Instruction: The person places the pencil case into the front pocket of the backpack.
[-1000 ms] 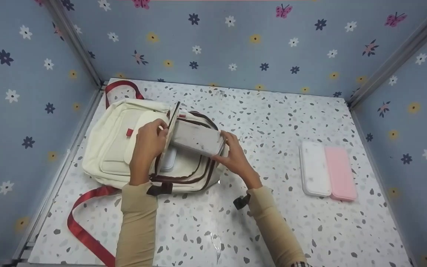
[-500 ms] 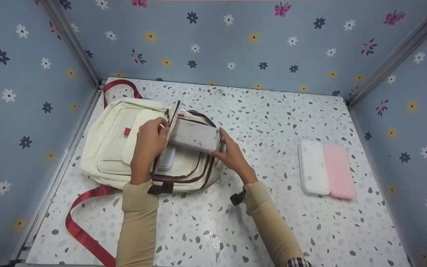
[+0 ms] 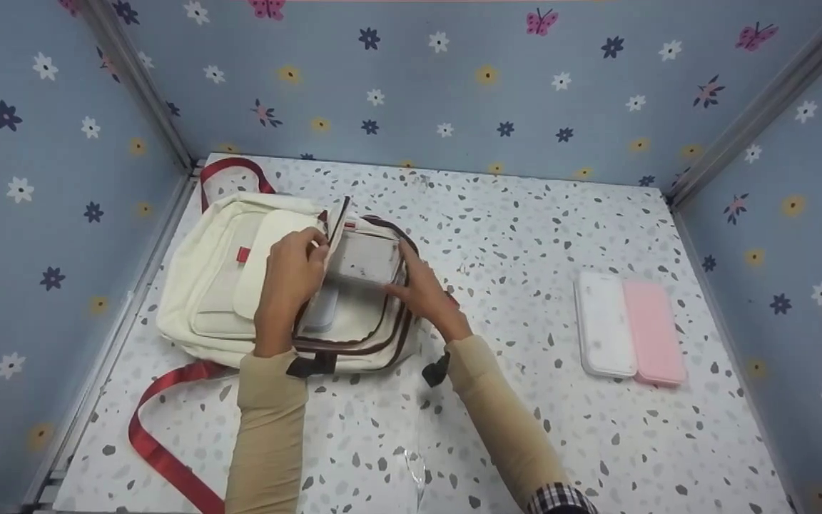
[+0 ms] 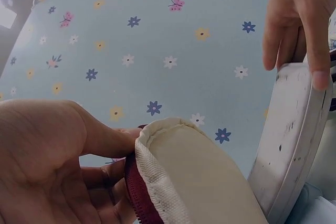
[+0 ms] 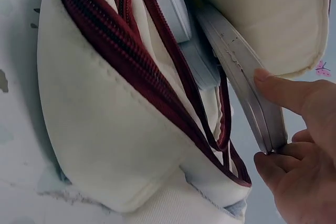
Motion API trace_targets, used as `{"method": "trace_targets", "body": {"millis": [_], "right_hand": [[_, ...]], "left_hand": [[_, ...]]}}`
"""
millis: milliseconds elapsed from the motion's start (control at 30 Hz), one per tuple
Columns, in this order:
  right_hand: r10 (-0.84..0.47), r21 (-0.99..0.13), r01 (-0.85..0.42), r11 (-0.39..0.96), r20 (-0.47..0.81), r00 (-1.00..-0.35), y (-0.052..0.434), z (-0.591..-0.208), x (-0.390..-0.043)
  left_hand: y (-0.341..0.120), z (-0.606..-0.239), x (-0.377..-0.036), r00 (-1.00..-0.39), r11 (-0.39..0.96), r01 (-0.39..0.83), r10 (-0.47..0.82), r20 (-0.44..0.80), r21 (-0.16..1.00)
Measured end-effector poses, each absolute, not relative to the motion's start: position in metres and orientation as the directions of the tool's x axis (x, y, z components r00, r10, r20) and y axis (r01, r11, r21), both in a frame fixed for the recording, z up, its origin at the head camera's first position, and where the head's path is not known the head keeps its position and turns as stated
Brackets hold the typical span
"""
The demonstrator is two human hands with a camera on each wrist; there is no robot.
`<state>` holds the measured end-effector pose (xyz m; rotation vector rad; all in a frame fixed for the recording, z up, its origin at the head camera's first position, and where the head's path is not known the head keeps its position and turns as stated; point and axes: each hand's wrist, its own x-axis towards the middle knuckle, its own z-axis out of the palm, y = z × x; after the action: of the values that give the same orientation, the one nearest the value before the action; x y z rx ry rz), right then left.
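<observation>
A cream backpack (image 3: 222,300) with dark red zips lies on the table, its front pocket unzipped. My left hand (image 3: 291,278) pinches the edge of the pocket flap (image 4: 194,171) between thumb and fingers and holds it raised. My right hand (image 3: 422,289) grips the outer end of a scuffed, grey-white pencil case (image 3: 367,258), thumb on one face and fingers on the other. The case's far end is inside the pocket, hidden behind the flap. Beside it in the pocket lie pale bluish cases (image 5: 173,3), partly covered.
A white case (image 3: 607,325) and a pink case (image 3: 653,332) lie side by side on the speckled table (image 3: 511,235) to the right. Red straps (image 3: 161,450) trail from the backpack. Flower-patterned panels (image 3: 411,86) enclose the back and sides.
My right hand has moved left with the pencil case, which now sits deeper in the pocket, less of it showing. My left hand keeps holding the flap in nearly the same place.
</observation>
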<state>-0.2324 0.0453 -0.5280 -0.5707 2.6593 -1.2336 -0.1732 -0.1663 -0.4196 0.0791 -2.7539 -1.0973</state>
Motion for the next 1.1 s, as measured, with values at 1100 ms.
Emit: {"method": "trace_targets", "body": {"millis": [1100], "right_hand": [[-0.402,-0.795,-0.311,0.520,0.094,-0.911,-0.001,-0.544,-0.242]], "left_hand": [[-0.167,-0.421,-0.172,-0.975,0.710,0.034,-0.131,0.180,0.704]]}}
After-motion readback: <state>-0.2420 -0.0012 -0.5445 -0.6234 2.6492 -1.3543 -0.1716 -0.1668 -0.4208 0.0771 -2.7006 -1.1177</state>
